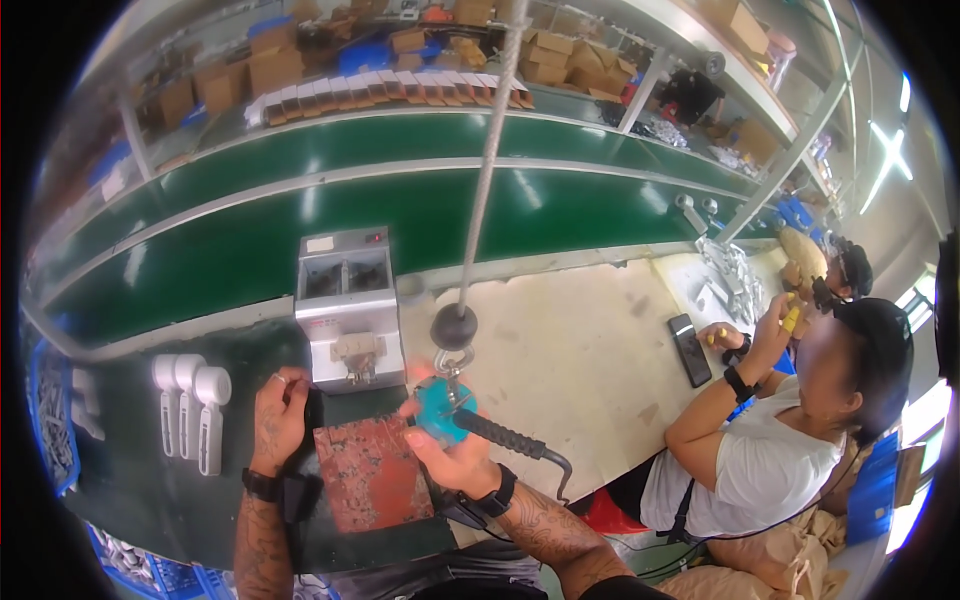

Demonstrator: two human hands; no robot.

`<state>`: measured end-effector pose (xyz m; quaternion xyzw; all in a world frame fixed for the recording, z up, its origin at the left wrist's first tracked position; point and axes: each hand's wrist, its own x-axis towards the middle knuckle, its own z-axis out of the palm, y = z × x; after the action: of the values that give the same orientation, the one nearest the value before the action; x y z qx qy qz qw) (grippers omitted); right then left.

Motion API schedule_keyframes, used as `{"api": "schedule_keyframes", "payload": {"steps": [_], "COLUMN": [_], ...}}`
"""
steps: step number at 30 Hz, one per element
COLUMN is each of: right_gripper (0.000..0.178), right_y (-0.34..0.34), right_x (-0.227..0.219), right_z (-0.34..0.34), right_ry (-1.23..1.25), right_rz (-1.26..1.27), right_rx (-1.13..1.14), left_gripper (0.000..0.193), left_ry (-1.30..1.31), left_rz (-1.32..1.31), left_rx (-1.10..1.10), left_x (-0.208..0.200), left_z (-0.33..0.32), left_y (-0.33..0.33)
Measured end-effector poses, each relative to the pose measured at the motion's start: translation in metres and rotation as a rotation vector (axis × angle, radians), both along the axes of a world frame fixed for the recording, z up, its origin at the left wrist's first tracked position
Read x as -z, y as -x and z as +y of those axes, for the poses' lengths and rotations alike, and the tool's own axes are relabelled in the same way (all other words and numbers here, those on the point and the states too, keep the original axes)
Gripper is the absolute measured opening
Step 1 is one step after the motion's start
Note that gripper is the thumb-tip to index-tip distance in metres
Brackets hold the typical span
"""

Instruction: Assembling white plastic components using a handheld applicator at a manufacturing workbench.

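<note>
My right hand (450, 455) is wrapped round a teal electric screwdriver (440, 408), which hangs by a metal hook from a cable with a dark ball on it. A black cord with a thick ribbed sleeve runs from the tool to the right. Beyond the red worn mat (375, 475) stands a grey screw feeder (348, 310). My left hand (280, 418) is at the feeder's near left corner, its fingers curled together; anything in them is hidden. Left of it, three white round-headed handles (187, 408) lie side by side on the dark green bench.
A blue crate of small grey parts (55, 420) stands at the left edge. Right of me a co-worker (760, 430) holds a yellow tool (792, 318). A phone (689, 350) lies on the paper-covered bench. Behind runs a green conveyor (400, 212), with a row of boxes (390, 90) beyond.
</note>
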<state>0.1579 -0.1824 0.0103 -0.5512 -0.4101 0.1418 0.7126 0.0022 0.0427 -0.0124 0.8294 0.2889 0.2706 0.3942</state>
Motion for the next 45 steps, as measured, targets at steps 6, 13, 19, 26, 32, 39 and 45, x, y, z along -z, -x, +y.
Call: {"api": "schedule_keyframes", "payload": {"steps": [6, 13, 19, 26, 32, 39, 45], "right_gripper": [0.065, 0.063, 0.062, 0.064, 0.053, 0.063, 0.065], "right_y": [0.000, 0.000, -0.003, -0.001, 0.004, 0.003, 0.009], "right_x": [-0.008, -0.005, 0.006, 0.007, 0.003, 0.010, 0.002], "right_z": [0.001, -0.003, -0.007, -0.007, -0.007, -0.007, -0.003], "right_ry": [-0.085, -0.071, -0.049, -0.006, 0.039, -0.026, -0.101], "right_rz": [-0.091, -0.047, -0.101, -0.098, -0.104, -0.089, 0.017], "right_rx": [0.053, -0.093, -0.091, -0.077, -0.035, -0.076, -0.066], "left_gripper": [0.010, 0.010, 0.011, 0.012, 0.012, 0.012, 0.011], "left_ry": [-0.027, -0.077, -0.073, -0.131, -0.128, -0.103, -0.128], "left_rz": [-0.057, -0.049, -0.037, -0.027, -0.023, 0.008, -0.032], "left_rx": [-0.026, -0.020, -0.031, -0.016, -0.024, -0.031, -0.019], "left_x": [0.003, 0.008, 0.001, -0.001, -0.004, -0.008, -0.006], "left_z": [-0.002, 0.002, -0.002, -0.003, -0.004, -0.005, -0.004], "left_y": [-0.003, 0.000, -0.003, -0.002, 0.000, -0.002, 0.000]}}
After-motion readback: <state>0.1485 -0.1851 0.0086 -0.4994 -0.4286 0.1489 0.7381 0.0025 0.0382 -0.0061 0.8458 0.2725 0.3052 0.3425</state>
